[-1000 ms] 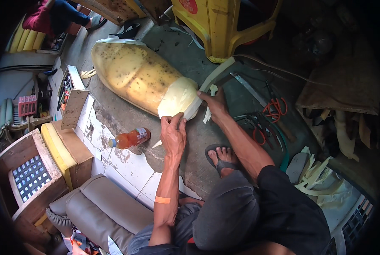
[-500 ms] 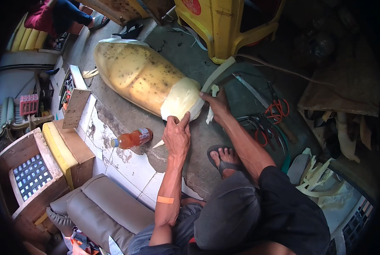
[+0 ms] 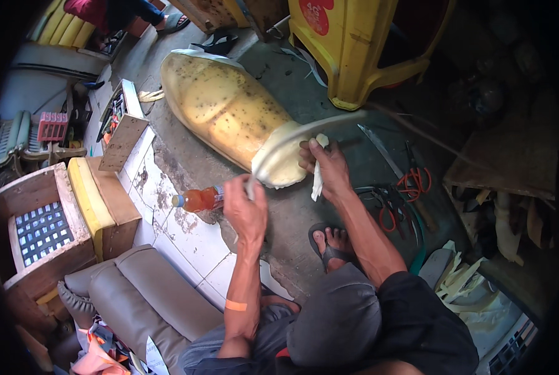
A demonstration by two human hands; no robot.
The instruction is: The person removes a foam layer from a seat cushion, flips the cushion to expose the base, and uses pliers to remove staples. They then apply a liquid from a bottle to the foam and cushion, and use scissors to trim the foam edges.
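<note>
A large yellowed foam seat cushion (image 3: 226,109) lies on the concrete floor ahead of me, its near end pale and worn. My left hand (image 3: 245,209) grips the lower end of a long pale strip (image 3: 304,128) that arcs up over the cushion's near end. My right hand (image 3: 322,165) rests against that end, fingers closed on a small white scrap of foam (image 3: 317,181). My sandalled foot (image 3: 331,240) is just below the right hand.
An orange-filled plastic bottle (image 3: 198,200) lies by the tiled step. Scissors and pliers with red handles (image 3: 410,187) and a long blade (image 3: 379,147) lie at the right. A yellow plastic stool (image 3: 354,56) stands behind; a grey seat cushion (image 3: 136,300) sits at lower left.
My left hand has lifted off the cushion's end and pulled a long pale strip away, which now arcs over it. My right hand has shifted slightly, holding the white scrap.
</note>
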